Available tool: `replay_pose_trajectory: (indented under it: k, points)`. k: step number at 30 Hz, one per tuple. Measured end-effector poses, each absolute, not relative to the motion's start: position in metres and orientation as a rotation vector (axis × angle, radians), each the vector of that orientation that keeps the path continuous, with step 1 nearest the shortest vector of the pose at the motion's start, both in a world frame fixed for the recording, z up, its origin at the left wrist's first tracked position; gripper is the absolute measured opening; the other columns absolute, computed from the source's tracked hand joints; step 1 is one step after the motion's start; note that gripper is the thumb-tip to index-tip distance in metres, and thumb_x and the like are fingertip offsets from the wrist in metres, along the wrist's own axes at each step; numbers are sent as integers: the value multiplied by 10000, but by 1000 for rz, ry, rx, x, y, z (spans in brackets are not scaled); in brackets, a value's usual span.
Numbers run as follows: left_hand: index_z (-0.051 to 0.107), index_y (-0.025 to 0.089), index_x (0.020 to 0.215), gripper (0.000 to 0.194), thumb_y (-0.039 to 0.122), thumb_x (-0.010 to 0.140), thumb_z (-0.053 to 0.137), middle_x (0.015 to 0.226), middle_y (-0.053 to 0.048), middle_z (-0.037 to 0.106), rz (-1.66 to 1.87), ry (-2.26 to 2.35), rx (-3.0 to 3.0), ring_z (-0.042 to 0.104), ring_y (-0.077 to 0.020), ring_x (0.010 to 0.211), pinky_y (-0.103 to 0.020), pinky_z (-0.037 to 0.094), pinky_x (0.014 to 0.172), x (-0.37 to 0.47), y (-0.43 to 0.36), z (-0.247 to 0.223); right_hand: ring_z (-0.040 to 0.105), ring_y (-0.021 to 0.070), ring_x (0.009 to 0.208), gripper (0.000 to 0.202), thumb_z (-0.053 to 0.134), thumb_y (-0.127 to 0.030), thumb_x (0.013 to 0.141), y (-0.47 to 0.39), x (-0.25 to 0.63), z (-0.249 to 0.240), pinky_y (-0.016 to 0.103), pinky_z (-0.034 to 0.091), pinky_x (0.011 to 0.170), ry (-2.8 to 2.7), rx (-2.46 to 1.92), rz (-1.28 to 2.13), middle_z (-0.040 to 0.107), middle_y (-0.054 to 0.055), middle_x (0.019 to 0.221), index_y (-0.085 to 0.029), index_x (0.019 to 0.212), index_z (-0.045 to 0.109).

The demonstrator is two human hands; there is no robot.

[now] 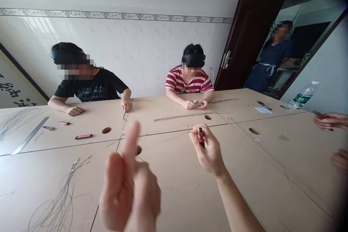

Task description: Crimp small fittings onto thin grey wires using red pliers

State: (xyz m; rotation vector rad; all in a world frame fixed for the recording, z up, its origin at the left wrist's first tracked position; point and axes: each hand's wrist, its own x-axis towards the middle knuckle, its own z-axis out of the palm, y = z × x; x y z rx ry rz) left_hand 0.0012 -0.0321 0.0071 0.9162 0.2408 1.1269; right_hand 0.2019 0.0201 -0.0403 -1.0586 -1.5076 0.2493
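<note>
My left hand [130, 185] is raised close to the camera and blurred, one finger pointing up; whether it holds anything is hard to make out. Over the middle of the tabletop [174, 185], my right hand [206, 148] is closed around a small tool with red and black handles [201, 140]. A thin wire [178, 138] reaches leftward from the fingertips of that hand. On the table at the lower left lies a bundle of thin wires [66, 188] with small metal ends.
Two people sit across the table; another stands by the door [252, 25]. A co-worker's hands are at the right edge. Also there: a bottle [303, 95], a metal ruler [30, 136], red-and-black items [83, 136], more wires [187, 116] and round table holes [107, 130].
</note>
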Motion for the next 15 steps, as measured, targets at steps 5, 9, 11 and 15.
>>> replay_pose_trajectory:
  k: [5, 9, 11, 15]
  points:
    - [563, 247, 1252, 405, 370, 1001, 269, 1369, -13, 553, 1846, 145, 791, 492, -110, 1268, -211, 428, 1021, 16, 22, 24, 463, 142, 753, 131, 471, -131, 889, 18, 196, -43, 277, 367, 649, -1616, -980, 269, 471, 9, 810, -215, 797, 430]
    - [573, 251, 1237, 406, 442, 968, 336, 1415, -53, 502, 1878, 353, 810, 425, -191, 1329, -368, 352, 1098, 35, 58, 4, 476, 149, 785, 119, 464, -106, 887, 19, 196, -47, 287, 376, 673, -1657, -955, 237, 486, 17, 842, -217, 843, 457]
    - [612, 244, 1200, 394, 443, 959, 373, 1396, -55, 521, 1741, 506, 948, 411, -200, 1335, -365, 342, 1096, 43, 62, -8, 479, 150, 793, 112, 466, -115, 896, 20, 197, -48, 294, 379, 691, -1668, -965, 212, 486, 16, 839, -218, 852, 459]
    - [692, 187, 1017, 362, 425, 944, 429, 1262, -93, 611, 1421, 741, 1331, 544, -215, 1157, -311, 467, 915, 55, 54, -25, 480, 153, 801, 104, 478, -134, 907, 24, 199, -48, 308, 383, 718, -1672, -991, 174, 493, 19, 843, -220, 854, 453]
